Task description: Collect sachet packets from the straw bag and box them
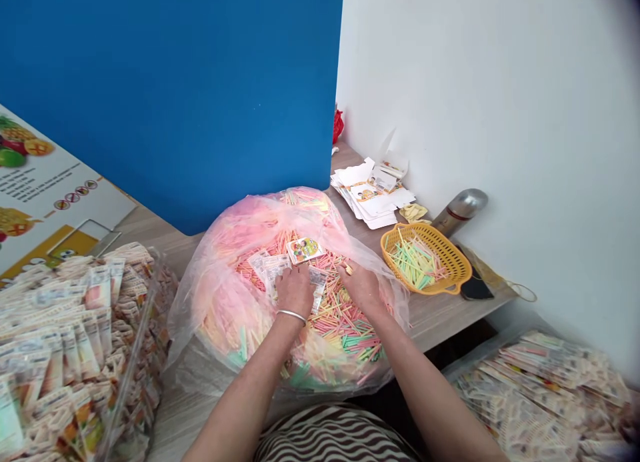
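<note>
A big clear plastic bag (215, 295) full of pink, green and yellow sticks (350, 325) lies on the table before me. On top of the sticks rest a few small printed packets (305, 250). My left hand (295, 289), a bangle at its wrist, is closed on clear flat packets (270, 265) lying on the heap. My right hand (361, 285) sits just to the right on the sticks, fingers curled and pinching a few sticks at its fingertips.
A yellow basket (453, 252) with some sticks stands to the right, a metal flask (459, 211) behind it. Flat white cartons (373, 195) are stacked at the back. Piles of filled packets sit at left (75, 342) and lower right (540, 382). A blue board (170, 95) rises behind.
</note>
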### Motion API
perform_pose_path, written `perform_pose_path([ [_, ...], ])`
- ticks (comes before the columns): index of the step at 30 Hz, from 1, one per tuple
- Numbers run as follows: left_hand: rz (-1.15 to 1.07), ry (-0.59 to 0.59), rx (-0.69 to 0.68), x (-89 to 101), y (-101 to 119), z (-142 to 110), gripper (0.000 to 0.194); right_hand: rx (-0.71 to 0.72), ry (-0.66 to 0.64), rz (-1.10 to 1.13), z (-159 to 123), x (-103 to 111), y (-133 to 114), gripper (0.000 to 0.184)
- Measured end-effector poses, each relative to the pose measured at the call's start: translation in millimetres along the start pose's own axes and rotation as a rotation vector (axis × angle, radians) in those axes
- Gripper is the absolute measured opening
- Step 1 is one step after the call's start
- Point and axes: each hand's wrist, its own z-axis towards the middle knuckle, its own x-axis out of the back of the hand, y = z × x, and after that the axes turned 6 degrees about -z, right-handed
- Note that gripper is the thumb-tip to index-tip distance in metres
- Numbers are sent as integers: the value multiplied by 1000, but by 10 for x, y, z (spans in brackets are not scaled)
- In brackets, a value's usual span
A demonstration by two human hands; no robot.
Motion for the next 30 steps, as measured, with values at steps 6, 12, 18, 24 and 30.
perform_pose_path([
  [6, -13, -48, 36, 35, -31, 6, 29, 103, -6, -98, 221, -38, -251, 31],
  [12, 45, -62, -5, 96, -69, 2, 23, 121, -41, -67, 207, 61, -67, 31],
  [18, 2, -45, -21, 122, -112, -15, 30, 211, -168, -163, 71, 5, -97, 23],
  [24, -175, 54, -6, 164, -135, -58, 18, 189, -138, -144, 70, -6, -174, 26],
  [30, -424, 98, 56, 221, -239, -83, 20, 53, -133, 534, -80, 73, 76, 34],
])
